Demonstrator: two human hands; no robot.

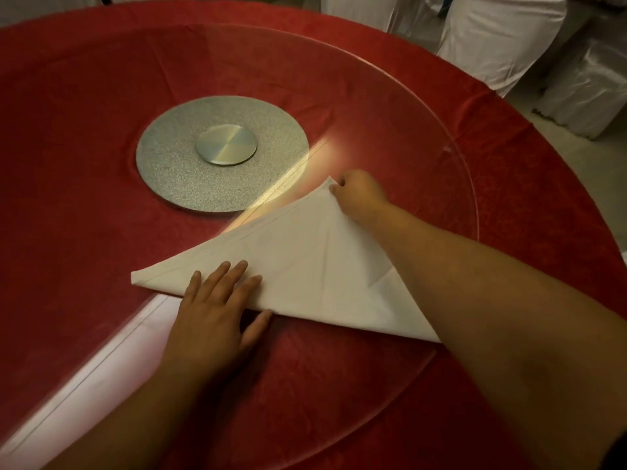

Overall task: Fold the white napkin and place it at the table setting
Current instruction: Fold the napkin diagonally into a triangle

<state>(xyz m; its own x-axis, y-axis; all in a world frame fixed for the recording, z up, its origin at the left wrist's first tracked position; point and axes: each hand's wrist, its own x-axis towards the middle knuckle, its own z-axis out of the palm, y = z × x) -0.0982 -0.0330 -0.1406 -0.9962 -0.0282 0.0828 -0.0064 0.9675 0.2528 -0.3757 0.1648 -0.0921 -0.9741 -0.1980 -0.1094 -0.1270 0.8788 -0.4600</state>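
The white napkin [298, 262] lies folded into a triangle on the clear glass turntable [400, 93] over the red tablecloth [84, 96]. My left hand [217, 303] rests flat on the napkin's near-left edge, fingers spread, thumb off the cloth on the glass. My right hand [359, 195] pinches the napkin's far corner between thumb and fingers, my forearm crossing over the napkin's right side and hiding part of it. No plates or cutlery show in this view.
A speckled silver disc with a shiny metal hub [225, 145] sits at the turntable's centre, just beyond the napkin. Chairs in white covers [502, 39] stand past the table's far right edge. A bright reflection streaks across the glass at lower left.
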